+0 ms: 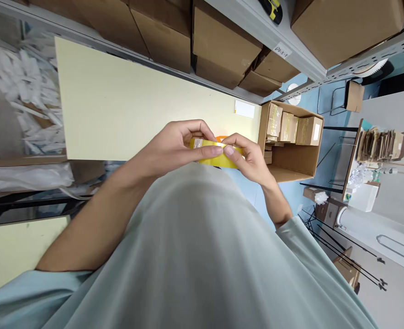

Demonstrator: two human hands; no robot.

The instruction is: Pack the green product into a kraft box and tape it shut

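A yellow roll of tape with a white label at one end is held close in front of my chest. My left hand grips its left end, fingers curled over the top and thumb pressed along its face. My right hand pinches its right part, thumb meeting the left thumb on the roll. Something orange shows just behind the roll, mostly hidden. My pale green shirt covers the lower part of the view.
A pale yellow tabletop lies behind my hands. An open cardboard box with small wrapped cartons stands to the right. Metal shelving carries brown boxes. White packets are piled at the left.
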